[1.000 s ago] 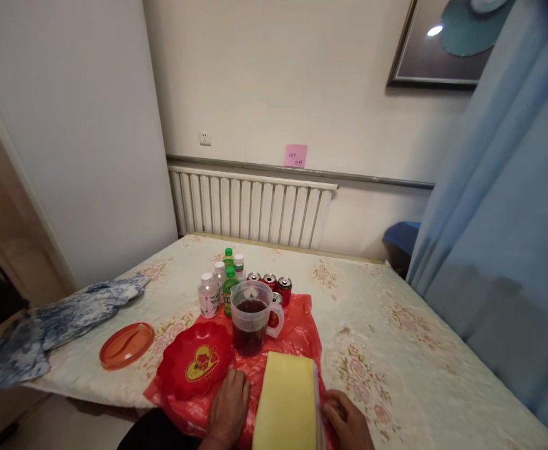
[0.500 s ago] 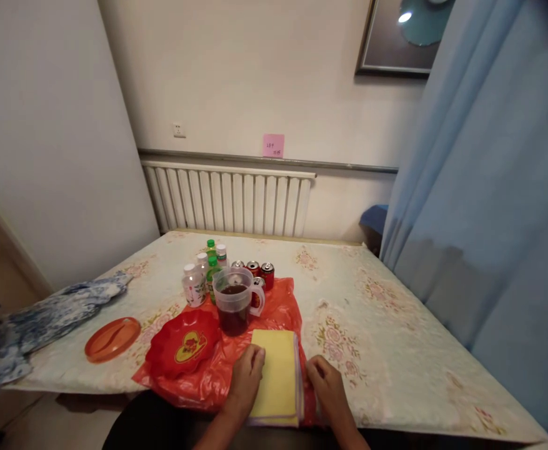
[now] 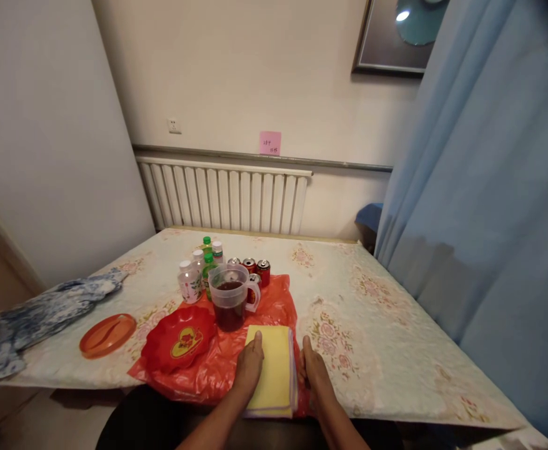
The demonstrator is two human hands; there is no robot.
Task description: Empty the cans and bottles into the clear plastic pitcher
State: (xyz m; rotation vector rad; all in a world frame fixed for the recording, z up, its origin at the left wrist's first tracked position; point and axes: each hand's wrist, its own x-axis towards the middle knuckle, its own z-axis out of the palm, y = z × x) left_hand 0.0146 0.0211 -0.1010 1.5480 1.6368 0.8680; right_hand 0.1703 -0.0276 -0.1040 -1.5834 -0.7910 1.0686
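A folded yellow cloth [image 3: 274, 369] with pale purple edges lies on a red plastic sheet [image 3: 229, 359] at the table's front edge. My left hand [image 3: 249, 365] rests along the cloth's left side, thumb up and palm turned inward; it is open. On the other side, my right hand [image 3: 315, 369] stands on edge just beyond the cloth's right border, thumb raised, open and holding nothing. Beyond the cloth stands a clear plastic pitcher [image 3: 230, 309] of dark liquid, its handle to the right. A red scalloped plate [image 3: 161, 340] sits left of the pitcher.
Behind the pitcher stand several red cans [image 3: 263, 273], white-capped bottles [image 3: 190, 284] and green-capped bottles [image 3: 208, 270]. An orange lid [image 3: 108, 335] and a blue-white patterned cloth [image 3: 62, 312] lie on the left. A blue curtain [image 3: 480, 219] hangs along the right side.
Both hands have opened from curled fingers to raised thumbs with palms facing inward. The yellow cloth stays in place on the sheet; the view has shifted slightly.
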